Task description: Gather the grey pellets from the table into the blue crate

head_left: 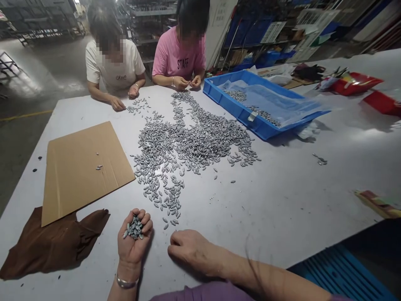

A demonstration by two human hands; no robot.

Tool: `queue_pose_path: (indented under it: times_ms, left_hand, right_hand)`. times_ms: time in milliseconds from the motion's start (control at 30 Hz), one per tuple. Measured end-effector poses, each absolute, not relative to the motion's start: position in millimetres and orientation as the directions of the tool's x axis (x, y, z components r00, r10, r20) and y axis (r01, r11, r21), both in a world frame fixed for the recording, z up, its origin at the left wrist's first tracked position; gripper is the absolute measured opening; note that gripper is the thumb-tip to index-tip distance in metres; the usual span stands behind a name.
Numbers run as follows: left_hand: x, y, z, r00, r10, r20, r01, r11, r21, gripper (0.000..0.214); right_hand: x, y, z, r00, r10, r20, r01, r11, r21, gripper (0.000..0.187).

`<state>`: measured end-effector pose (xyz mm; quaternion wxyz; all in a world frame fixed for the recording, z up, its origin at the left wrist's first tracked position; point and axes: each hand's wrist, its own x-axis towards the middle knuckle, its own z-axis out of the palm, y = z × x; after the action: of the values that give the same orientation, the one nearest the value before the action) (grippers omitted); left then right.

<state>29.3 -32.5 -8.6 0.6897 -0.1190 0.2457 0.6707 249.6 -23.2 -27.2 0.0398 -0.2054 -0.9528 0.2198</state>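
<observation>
My left hand (134, 238) lies palm up near the table's front edge, cupped round a small heap of grey oval metal pieces (134, 228). My right hand (188, 247) rests knuckles up on the table just right of it, fingers curled under; what is in them is hidden. A wide spread of the same grey pieces (191, 142) covers the middle of the white table (282, 200), its near tail reaching almost to my left hand.
Flat cardboard (81, 171) with a few pieces lies left, a brown cloth (53, 246) below it. A blue crate (244, 113) lined with plastic stands back right. Two people sit at the far edge handling pieces. Red trays (357, 83) are far right.
</observation>
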Motion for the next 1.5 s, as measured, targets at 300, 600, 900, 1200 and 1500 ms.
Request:
queue_pose_path:
  times_ms: [300, 600, 900, 1200, 1500]
  left_hand:
    - [30.9, -32.6, -9.9, -0.058, 0.864, -0.500, -0.968, 0.074, 0.241, 0.013]
    - [29.5, -32.5, -12.1, -0.054, 0.865, -0.498, -0.968, 0.077, 0.239, 0.016]
    - [29.9, -32.3, -13.2, -0.057, 0.865, -0.498, -0.969, 0.073, 0.237, 0.019]
    - [28.5, -33.2, -15.3, -0.058, 0.859, -0.509, -0.970, 0.072, 0.232, 0.016]
    - [28.3, -32.4, -13.8, -0.069, 0.843, -0.533, -0.975, 0.056, 0.214, 0.018]
  right_hand:
    - [264.0, 49.5, -31.6, -0.588, 0.785, 0.195, 0.581, 0.578, -0.573, 0.048]
    - [242.3, 68.0, -34.6, -0.765, 0.638, -0.090, 0.584, 0.628, -0.515, 0.139]
    - [215.1, 48.3, -45.1, -0.687, 0.696, 0.207, 0.568, 0.693, -0.443, 0.041]
    - [201.2, 52.7, -50.3, -0.756, 0.624, 0.199, 0.577, 0.778, -0.247, 0.019]
    - [206.7, 72.0, -27.2, -0.417, 0.898, -0.139, 0.037, -0.137, -0.990, 0.017]
